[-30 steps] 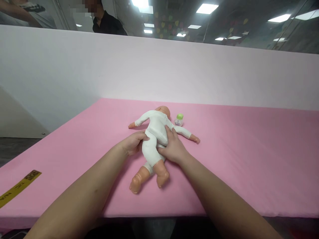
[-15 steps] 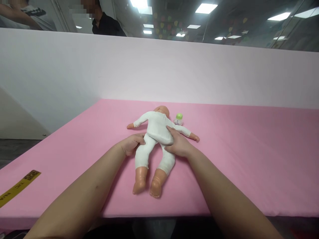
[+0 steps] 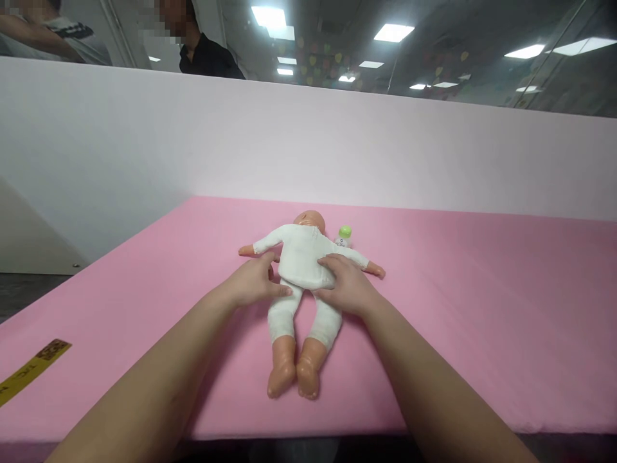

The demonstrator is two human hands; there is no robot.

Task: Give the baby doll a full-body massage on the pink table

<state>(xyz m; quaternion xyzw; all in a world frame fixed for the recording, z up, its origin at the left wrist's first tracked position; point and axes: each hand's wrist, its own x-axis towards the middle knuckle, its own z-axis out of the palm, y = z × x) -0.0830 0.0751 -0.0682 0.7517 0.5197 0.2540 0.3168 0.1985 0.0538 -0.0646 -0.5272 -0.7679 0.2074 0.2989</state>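
A baby doll (image 3: 304, 254) with a white cloth body and bare plastic head, hands and feet lies on a pink padded surface (image 3: 463, 321). Its head points away from me, its arms spread sideways and its feet face the near edge. My left hand (image 3: 255, 280) holds the doll's left-of-view hip, thumb over the upper thigh and fingers along the side. On the other hip, my right hand (image 3: 349, 283) grips with fingers on the lower torso and thumb across the top of the leg. Parts of the fingers are hidden. A small green-capped bottle (image 3: 344, 235) stands partly behind the doll's right-of-view arm.
A white wall panel (image 3: 337, 141) rises along the back of the pink surface. Yellow tape (image 3: 33, 370) with a printed code sticks to the left side. Beyond the panel, a person in a dark shirt (image 3: 209, 58) and another in a light shirt (image 3: 80, 42) are partly visible.
My left hand has shifted up toward the doll's waist, its fingers spreading. The doll's legs have come closer together and its torso lies flatter. The view has tilted slightly upward.
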